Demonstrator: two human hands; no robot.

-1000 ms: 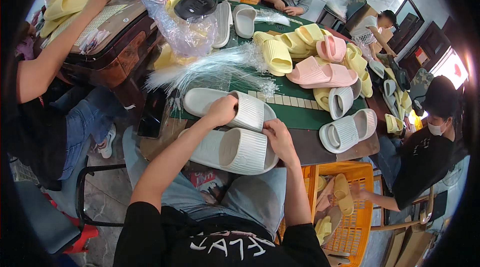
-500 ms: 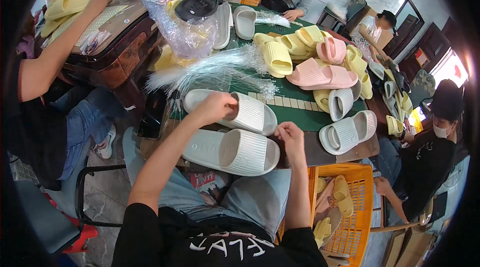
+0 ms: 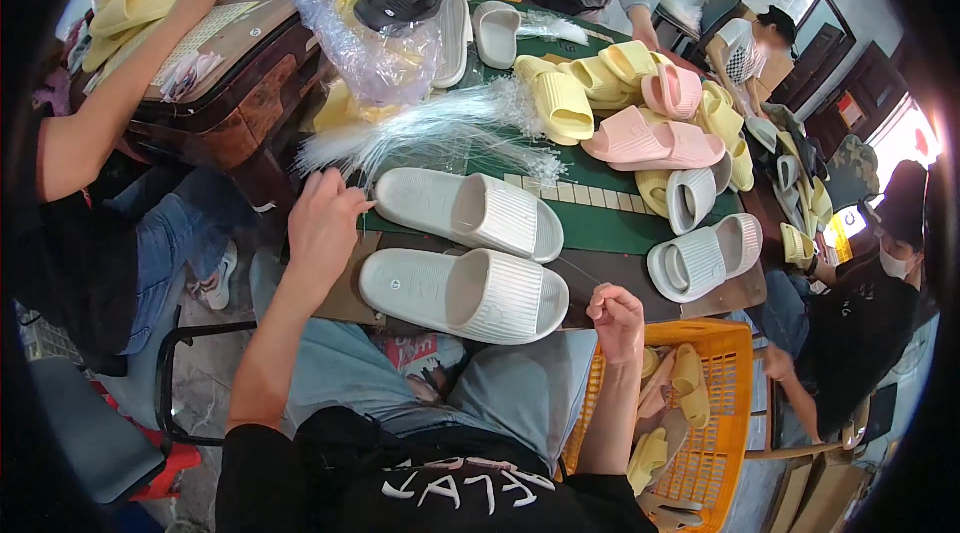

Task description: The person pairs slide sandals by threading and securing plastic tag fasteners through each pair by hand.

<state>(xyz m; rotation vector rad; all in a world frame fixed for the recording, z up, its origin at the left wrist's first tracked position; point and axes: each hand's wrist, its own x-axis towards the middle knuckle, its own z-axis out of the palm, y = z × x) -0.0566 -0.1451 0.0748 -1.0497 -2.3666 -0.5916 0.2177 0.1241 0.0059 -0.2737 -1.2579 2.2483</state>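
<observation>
Two pale grey slippers lie side by side before me, toes to the right: a far slipper (image 3: 415,201) and a near slipper (image 3: 408,280). My left hand (image 3: 325,223) is beside the far slipper's heel, close to a bundle of clear plastic strands (image 3: 440,128). Its fingers are pinched together, and what they hold is too small to make out. Right of the toes, my right hand (image 3: 617,318) is closed on a thin clear plastic strand (image 3: 578,271), which runs back toward the far slipper's toe.
Pink slippers (image 3: 650,140) and yellow slippers (image 3: 565,108) are heaped on the green mat (image 3: 600,230). A nested grey pair (image 3: 690,268) sits at the right. An orange crate (image 3: 735,363) with slippers stands below the table edge. Several co-workers sit around, one arm (image 3: 120,83) at far left.
My left hand has left the far slipper's strap opening and moved left, past its heel. My right hand has drawn away to the right and nearer me. The slippers now lie farther apart.
</observation>
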